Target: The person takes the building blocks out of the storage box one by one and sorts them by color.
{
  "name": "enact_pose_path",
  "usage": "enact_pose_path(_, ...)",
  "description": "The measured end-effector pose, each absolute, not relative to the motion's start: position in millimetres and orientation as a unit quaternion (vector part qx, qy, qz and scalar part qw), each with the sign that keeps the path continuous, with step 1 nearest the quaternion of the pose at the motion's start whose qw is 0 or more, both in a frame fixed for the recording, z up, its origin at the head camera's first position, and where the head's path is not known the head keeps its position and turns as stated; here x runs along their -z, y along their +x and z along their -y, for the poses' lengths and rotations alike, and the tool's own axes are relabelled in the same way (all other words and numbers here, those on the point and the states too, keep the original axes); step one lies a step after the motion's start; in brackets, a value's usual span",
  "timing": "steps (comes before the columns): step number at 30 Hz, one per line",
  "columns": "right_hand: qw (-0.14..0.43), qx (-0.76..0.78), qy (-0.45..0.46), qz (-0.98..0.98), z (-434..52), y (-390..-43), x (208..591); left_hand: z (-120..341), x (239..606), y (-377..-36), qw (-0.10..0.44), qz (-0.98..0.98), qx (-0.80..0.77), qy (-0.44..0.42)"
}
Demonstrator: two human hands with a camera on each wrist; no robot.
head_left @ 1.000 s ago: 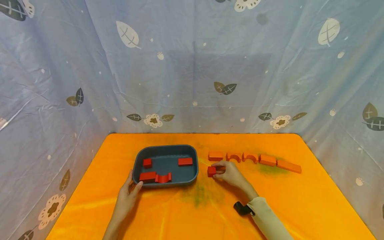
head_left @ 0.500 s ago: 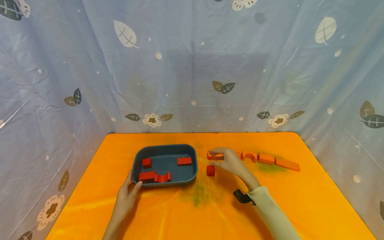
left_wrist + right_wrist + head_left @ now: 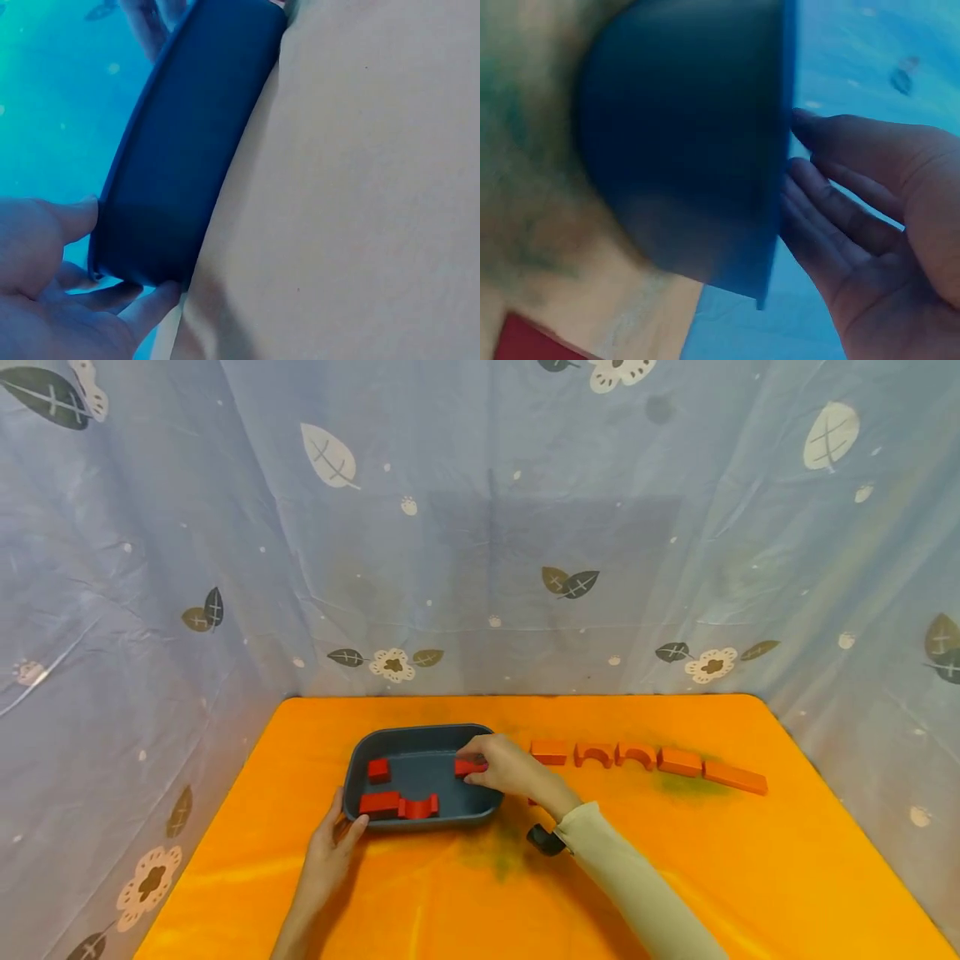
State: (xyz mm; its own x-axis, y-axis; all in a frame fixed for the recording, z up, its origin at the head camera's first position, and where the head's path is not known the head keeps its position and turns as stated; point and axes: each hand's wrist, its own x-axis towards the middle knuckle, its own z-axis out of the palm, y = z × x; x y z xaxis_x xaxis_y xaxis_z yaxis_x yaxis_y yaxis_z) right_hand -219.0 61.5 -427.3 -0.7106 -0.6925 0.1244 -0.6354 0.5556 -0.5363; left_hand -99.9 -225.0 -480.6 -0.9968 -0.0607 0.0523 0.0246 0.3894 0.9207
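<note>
Head view: a dark blue-grey tray (image 3: 427, 774) rests on a yellow-orange table surface (image 3: 465, 902) and serves as the landmark for every place below. At the tray's near left corner, the left hand (image 3: 326, 853) grips it; the left wrist view shows the thumb at the rim and the other fingers against the outer wall and its lower corner. Over the tray's right side, the right hand (image 3: 513, 772) reaches in with fingertips and thumb a narrow gap apart. A flat red block (image 3: 467, 767), inside the tray near its right wall, lies between them, fingertips along its far side and thumb along its near side. The right wrist view hides that block behind the tray wall, so I cannot tell whether the fingers pinch it or merely surround it.

Also inside the tray, a small red cube (image 3: 378, 771) sits near the left wall; along the near wall, a longer red block (image 3: 379, 805) stands beside a red arch (image 3: 418, 807). Outside, to the tray's right, a red piece (image 3: 532, 341) lies mostly concealed by the right wrist in the head view. Farther right of the tray runs a row of orange blocks (image 3: 679, 762), two of them arches. Behind the tray hangs a leaf-patterned curtain (image 3: 487, 543).
</note>
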Motion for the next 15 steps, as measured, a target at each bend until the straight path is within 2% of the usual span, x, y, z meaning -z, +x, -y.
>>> enact_pose_path(4, 0.01, 0.118, -0.387, -0.914, -46.8, -218.5, 433.6, 224.6, 480.5, -100.1, 0.04, 0.835, 0.549, 0.009)
enact_pose_path(8, -0.025, -0.01, -0.36, -0.933, -32.7, -214.8, 441.8, 227.1, 480.0, -100.1, 0.045, 0.832, 0.552, 0.001)
enact_pose_path(15, -0.045, -0.066, -0.312, -0.947, -25.2, -215.1, 458.0, 225.9, 483.8, -100.8, 0.05, 0.826, 0.562, -0.002)
